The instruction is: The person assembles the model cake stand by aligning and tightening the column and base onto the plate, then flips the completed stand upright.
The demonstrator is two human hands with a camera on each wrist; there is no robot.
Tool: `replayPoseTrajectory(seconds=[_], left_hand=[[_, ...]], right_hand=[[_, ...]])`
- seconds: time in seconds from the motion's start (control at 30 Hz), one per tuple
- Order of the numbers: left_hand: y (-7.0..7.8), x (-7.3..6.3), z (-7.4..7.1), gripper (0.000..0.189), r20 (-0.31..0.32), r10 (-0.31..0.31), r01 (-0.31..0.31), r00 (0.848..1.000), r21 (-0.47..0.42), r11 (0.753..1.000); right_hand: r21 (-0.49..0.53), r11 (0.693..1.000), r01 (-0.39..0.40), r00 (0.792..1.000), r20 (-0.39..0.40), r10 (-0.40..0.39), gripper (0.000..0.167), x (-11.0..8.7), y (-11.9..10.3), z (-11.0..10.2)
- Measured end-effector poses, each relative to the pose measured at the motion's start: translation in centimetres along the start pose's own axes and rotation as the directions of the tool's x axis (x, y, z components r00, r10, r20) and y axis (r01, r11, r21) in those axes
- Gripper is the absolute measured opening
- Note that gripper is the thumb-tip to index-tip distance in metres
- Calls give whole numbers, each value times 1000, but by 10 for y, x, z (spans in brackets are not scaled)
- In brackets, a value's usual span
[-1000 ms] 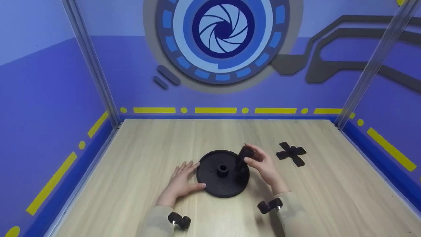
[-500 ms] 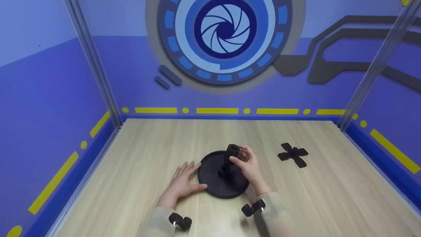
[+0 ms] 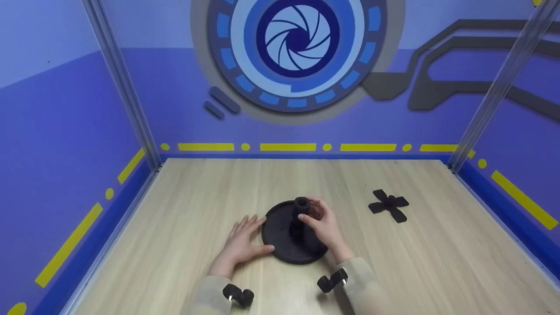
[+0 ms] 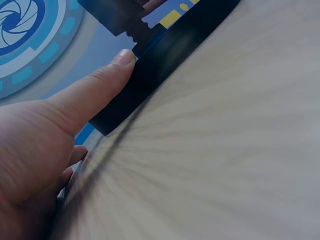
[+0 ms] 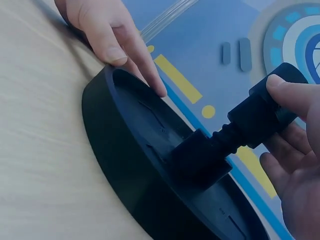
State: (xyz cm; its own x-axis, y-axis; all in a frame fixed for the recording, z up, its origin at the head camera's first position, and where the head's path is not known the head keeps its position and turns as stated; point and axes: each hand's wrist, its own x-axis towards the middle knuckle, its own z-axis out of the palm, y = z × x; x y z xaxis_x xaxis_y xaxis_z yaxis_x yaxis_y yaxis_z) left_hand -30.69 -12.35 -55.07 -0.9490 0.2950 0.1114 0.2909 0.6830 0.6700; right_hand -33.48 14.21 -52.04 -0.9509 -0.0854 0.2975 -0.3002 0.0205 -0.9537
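Note:
A round black base [image 3: 276, 234] with a raised rim lies on the table, and a short hollow socket [image 5: 192, 155] rises from its middle. My left hand [image 3: 241, 243] rests along the base's left side, its thumb and fingers spread and touching the rim. Between thumb and fingers, my right hand [image 3: 324, 226] holds a black threaded post [image 3: 301, 206] upright over the base's centre. In the right wrist view the post's screw thread [image 5: 227, 140] shows just above the socket, its lower tip hidden inside the socket's mouth. The post's top end has a round hole.
A black four-armed piece [image 3: 388, 204] with a small central knob lies on the wooden table [image 3: 210, 183], right of the base. Blue printed panels [image 3: 175, 100] enclose the table at the back and on both sides, with metal posts at the corners.
My right hand has carried the threaded post leftward from the base's right side to its centre, then straightened and lowered it onto the socket. My left hand has stayed at the rim.

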Motion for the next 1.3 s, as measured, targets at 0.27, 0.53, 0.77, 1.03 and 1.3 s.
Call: replayPoseTrajectory(seconds=[0.27,0.53,0.77,1.03,1.3], left_hand=[[-1,0,1,94,-7,12,-12,1000,9,1000],[0,1,0,93,-11,19,-19,1000,3,1000],[0,0,0,93,-13,15,-15,1000,0,1000],[-1,0,0,93,-15,20,-20,1000,11,1000],[-1,0,1,93,-4,6,-6,1000,13,1000]], right_hand=[[-58,998,18,1000,25,-16,49,-1,4,-1],[-76,997,5,999,38,-2,52,-1,6,0],[-126,989,73,995,79,-63,59,-3,6,-1],[-139,983,121,986,131,-102,54,-3,5,-6],[-165,979,116,992,74,-105,49,-4,4,-4]])
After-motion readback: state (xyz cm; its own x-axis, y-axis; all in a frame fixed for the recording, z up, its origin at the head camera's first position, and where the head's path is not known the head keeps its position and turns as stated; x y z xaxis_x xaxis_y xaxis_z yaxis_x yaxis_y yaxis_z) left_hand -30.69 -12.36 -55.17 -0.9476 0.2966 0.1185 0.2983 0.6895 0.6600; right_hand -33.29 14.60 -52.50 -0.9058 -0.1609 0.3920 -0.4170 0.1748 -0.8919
